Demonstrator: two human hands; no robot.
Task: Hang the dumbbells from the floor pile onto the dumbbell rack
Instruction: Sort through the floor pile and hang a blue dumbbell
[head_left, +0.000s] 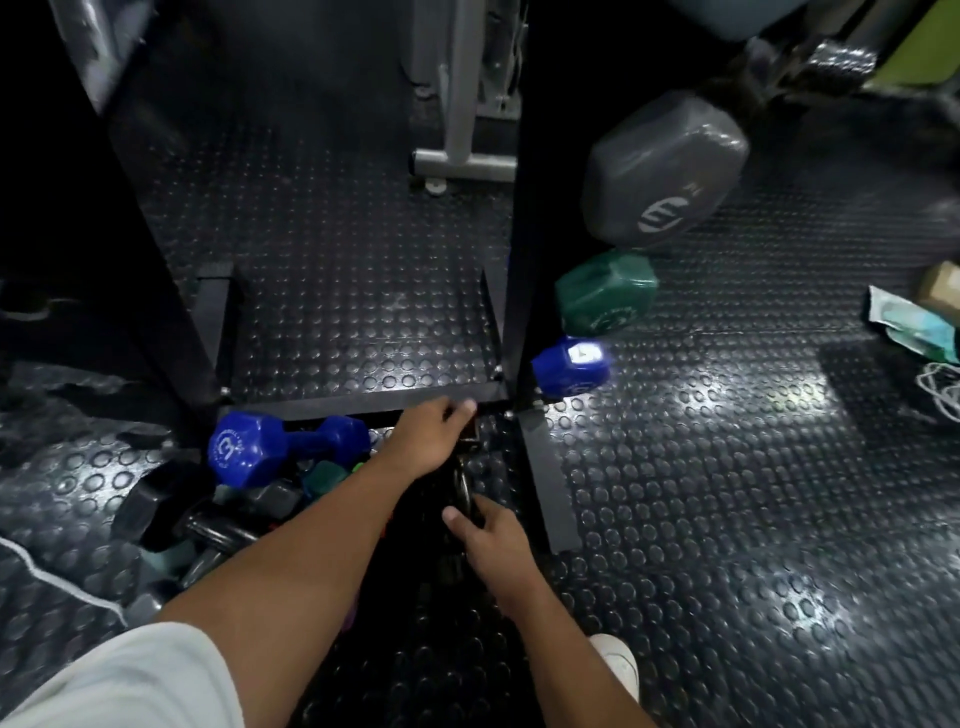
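Dark studded rubber floor (727, 467), dim light. Black rack frame (363, 400) stands ahead; grey, green and blue dumbbells hang on its right post. Floor pile (234, 499) lies left, blue dumbbell (280, 447) on top. Left hand (431, 436) and right hand (488, 535) curl around a dark dumbbell (462, 488); grip closed.

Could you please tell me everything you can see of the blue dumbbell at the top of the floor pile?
The blue dumbbell lies on its side atop the pile, just in front of the black rack's base bar. It has two faceted heads joined by a thinner handle, all in a glossy blue coating. The nearer, larger-looking head faces the camera and bears a white circular logo. Darker dumbbells lie beneath it. The left hand is beside its far head; whether they touch is unclear.
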